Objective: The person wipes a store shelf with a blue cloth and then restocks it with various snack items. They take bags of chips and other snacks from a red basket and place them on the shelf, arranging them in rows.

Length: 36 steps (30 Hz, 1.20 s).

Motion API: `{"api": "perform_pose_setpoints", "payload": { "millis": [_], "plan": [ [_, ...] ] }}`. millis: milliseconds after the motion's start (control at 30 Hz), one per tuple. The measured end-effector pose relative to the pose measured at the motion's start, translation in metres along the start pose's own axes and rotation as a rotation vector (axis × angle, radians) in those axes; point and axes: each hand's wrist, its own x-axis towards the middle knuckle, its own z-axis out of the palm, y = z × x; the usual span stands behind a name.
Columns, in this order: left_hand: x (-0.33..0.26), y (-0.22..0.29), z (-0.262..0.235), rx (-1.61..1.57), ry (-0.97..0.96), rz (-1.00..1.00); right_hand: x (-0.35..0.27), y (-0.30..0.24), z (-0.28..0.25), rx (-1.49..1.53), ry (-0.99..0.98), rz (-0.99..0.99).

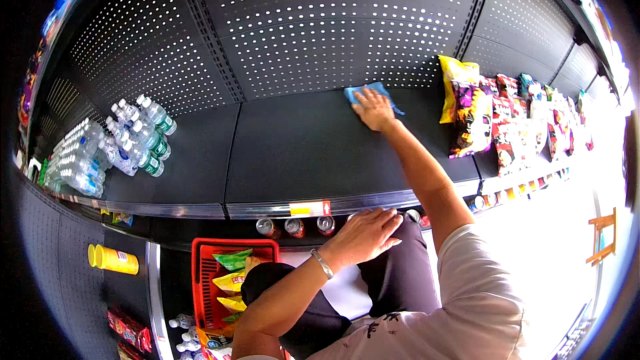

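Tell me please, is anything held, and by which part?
The right hand lies over the middle of the blue cloth, without a visible grip; the left hand shows nothing held.

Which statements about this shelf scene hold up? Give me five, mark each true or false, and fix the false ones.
1. The right hand is on a blue cloth. True.
2. A bracelet is on the wrist of the left hand. True.
3. The left hand grips the blue cloth too. False: it is over the dark trousers, well away from the blue cloth.
4. The bottles stand to the left of the bags on the shelf. True.
5. The basket is blue. False: it is red.
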Motion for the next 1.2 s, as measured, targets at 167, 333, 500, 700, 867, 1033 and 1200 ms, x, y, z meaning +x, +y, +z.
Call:
{"api": "perform_pose_setpoints", "payload": {
  "millis": [167, 333, 500, 700, 867, 1033, 1200],
  "plan": [
    [0.003, 0.005, -0.006, -0.017, 0.023, 0.005, -0.035, 0.093, -0.009, -0.054, 0.059, 0.186],
    [0.0, 0.008, -0.01, -0.003, 0.016, -0.005, -0.071, 0.097, -0.018, -0.079, 0.029, 0.165],
    [0.0, 0.015, 0.002, -0.042, 0.066, 0.017, -0.111, 0.066, -0.032, -0.039, -0.004, -0.101],
    [-0.004, 0.023, 0.017, 0.046, 0.059, 0.03, -0.113, -0.04, -0.04, 0.057, -0.108, -0.418],
    [-0.006, 0.025, 0.013, 0.0, 0.039, 0.04, -0.085, -0.151, -0.039, 0.112, -0.21, -0.731],
    [-0.009, 0.026, 0.016, 0.041, 0.108, 0.037, -0.066, -0.27, -0.028, 0.166, -0.28, -0.936],
    [-0.009, 0.026, 0.038, -0.064, 0.46, 0.133, -0.052, -0.353, -0.013, 0.27, -0.276, -1.076]
  ]
}}
